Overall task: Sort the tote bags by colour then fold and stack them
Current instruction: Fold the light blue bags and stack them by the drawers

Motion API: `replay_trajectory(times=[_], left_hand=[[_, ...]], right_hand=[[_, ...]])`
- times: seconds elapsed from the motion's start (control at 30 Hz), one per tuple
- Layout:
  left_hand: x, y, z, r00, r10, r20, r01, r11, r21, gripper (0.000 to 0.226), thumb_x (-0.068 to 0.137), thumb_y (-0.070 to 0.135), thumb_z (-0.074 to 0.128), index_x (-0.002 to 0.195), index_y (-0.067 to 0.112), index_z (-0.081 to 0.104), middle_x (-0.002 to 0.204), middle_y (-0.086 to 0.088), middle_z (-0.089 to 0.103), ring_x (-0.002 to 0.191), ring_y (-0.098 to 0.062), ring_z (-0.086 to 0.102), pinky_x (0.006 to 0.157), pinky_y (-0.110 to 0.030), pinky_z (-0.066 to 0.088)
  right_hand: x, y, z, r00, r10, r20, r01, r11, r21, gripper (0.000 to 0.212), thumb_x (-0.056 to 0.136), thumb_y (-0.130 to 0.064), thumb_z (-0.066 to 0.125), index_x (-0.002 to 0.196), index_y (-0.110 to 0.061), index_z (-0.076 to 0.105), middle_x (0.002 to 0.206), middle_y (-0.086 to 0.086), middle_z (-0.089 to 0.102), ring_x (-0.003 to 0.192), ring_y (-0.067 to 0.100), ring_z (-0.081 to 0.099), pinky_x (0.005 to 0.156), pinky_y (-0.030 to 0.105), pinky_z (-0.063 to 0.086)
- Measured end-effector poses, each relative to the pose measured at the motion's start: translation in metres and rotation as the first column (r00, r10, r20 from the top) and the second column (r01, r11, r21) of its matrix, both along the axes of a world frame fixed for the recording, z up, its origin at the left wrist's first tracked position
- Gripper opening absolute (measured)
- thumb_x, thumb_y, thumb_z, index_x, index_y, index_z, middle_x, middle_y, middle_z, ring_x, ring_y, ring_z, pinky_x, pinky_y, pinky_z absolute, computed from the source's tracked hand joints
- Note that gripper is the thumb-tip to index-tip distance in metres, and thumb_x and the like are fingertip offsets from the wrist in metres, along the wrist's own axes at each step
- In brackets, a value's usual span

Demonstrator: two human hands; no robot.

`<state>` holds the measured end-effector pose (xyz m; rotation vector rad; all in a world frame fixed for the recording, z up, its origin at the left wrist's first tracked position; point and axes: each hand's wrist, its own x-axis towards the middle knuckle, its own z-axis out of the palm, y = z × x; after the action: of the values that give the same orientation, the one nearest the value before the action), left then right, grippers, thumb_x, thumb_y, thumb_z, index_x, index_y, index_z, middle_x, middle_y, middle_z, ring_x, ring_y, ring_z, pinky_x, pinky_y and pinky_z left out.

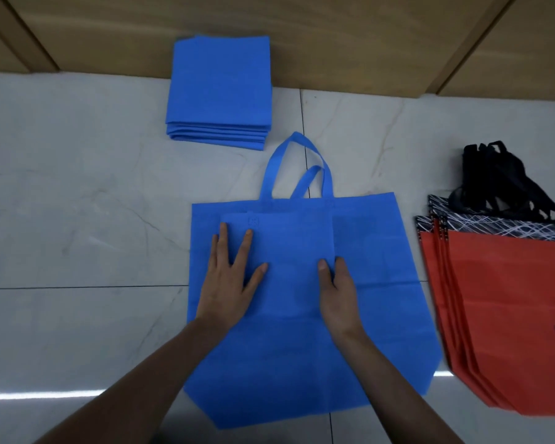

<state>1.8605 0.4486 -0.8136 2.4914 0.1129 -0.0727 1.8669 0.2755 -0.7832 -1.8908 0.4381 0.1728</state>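
Fingers of our left hand are lying straight and spread, pressing the folded blue bag. Our right hand is pinching its right edge, thumb on top. It is resting on an open blue bag whose long axis and handles are pointing away toward the blue stack. Bare floor is stretching left, and red bags are crowding the right.

floor: pale marbled tiles, glossy | wall: wood panelling
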Motion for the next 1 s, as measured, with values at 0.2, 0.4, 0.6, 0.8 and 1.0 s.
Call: replay_trajectory(times=[0.2, 0.4, 0.6, 0.8, 1.0], left_hand=[[0.064, 0.04, 0.048, 0.871, 0.492, 0.003, -0.478, 0.848, -0.227, 0.055, 0.087, 0.06, 0.042, 0.106, 0.01, 0.054, 0.088, -0.007, 0.062, 0.085, -0.032, 0.06, 0.065, -0.036, 0.043], [0.168, 0.085, 0.078, 0.769, 0.619, 0.163, -0.559, 0.773, -0.298, 0.045, 0.09, 0.051, 0.05, 0.094, 0.007, 0.047, 0.073, 0.002, 0.049, 0.072, -0.023, 0.049, 0.062, -0.032, 0.032], [0.262, 0.117, 0.069, 0.836, 0.489, 0.249, -0.462, 0.872, -0.16, 0.042, 0.095, 0.033, 0.048, 0.132, 0.016, 0.04, 0.127, -0.014, 0.04, 0.103, -0.032, 0.052, 0.083, -0.038, 0.04], [0.3, 0.136, 0.034, 0.97, 0.09, 0.228, -0.167, 0.923, 0.346, 0.049, 0.095, 0.013, 0.038, 0.144, 0.014, 0.033, 0.155, -0.011, 0.017, 0.141, -0.03, 0.017, 0.111, -0.04, 0.019], [0.316, 0.14, 0.01, 0.959, -0.015, 0.283, -0.081, 0.943, 0.324, 0.058, 0.081, 0.034, 0.025, 0.124, 0.004, 0.049, 0.153, -0.022, 0.018, 0.142, -0.035, 0.015, 0.11, -0.041, 0.022]], right_hand=[[0.072, 0.031, 0.043, 0.98, 0.019, 0.2, -0.048, 0.989, 0.141, 0.012, 0.101, -0.018, 0.041, 0.096, -0.01, 0.049, 0.084, -0.007, 0.052, 0.069, -0.005, 0.051, 0.068, 0.015, 0.041], [0.2, 0.085, 0.071, 0.93, 0.115, 0.348, -0.075, 0.989, -0.125, 0.03, 0.098, -0.029, 0.048, 0.111, -0.002, 0.047, 0.089, 0.006, 0.056, 0.081, 0.022, 0.054, 0.059, 0.021, 0.034], [0.314, 0.122, 0.054, 0.939, 0.105, 0.327, -0.063, 0.988, -0.137, 0.035, 0.097, -0.022, 0.05, 0.128, -0.007, 0.045, 0.118, 0.007, 0.058, 0.099, 0.019, 0.058, 0.082, 0.029, 0.046], [0.336, 0.134, 0.016, 0.739, 0.62, 0.262, -0.04, 0.429, -0.903, 0.073, 0.089, 0.002, 0.045, 0.15, -0.029, 0.019, 0.155, 0.013, 0.014, 0.134, 0.032, 0.026, 0.109, 0.036, 0.021], [0.358, 0.133, -0.009, 0.687, 0.72, -0.1, -0.572, 0.451, -0.685, 0.055, 0.1, -0.049, 0.024, 0.15, -0.031, 0.012, 0.16, 0.002, -0.001, 0.146, 0.021, -0.002, 0.118, 0.036, 0.002]])
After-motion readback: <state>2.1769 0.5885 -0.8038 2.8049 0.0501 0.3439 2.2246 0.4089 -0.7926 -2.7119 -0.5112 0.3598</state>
